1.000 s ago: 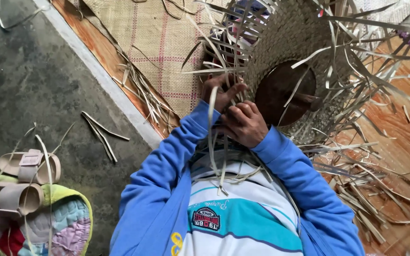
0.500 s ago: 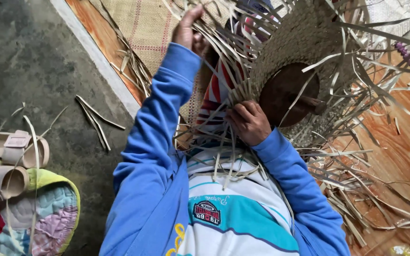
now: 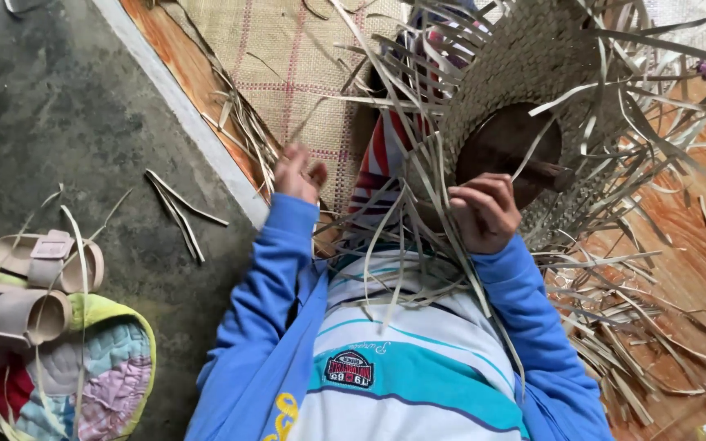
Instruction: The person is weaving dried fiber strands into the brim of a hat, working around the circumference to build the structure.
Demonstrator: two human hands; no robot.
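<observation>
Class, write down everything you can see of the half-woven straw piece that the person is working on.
The half-woven pale straw piece has a tightly plaited, rounded body of flat tan strips. Many loose strip ends fan out from its edge in all directions, some drooping over the person's striped shirt. It sits over a dark brown rounded form, tilted toward the camera. The right hand grips its lower edge among the loose strips; the left hand is off to the side, pinching loose strands near the checked woven mat.

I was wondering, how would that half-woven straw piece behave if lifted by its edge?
The half-woven straw piece is probably light. Its woven part likely keeps its shape, while the loose strips would flop and snag.
</observation>
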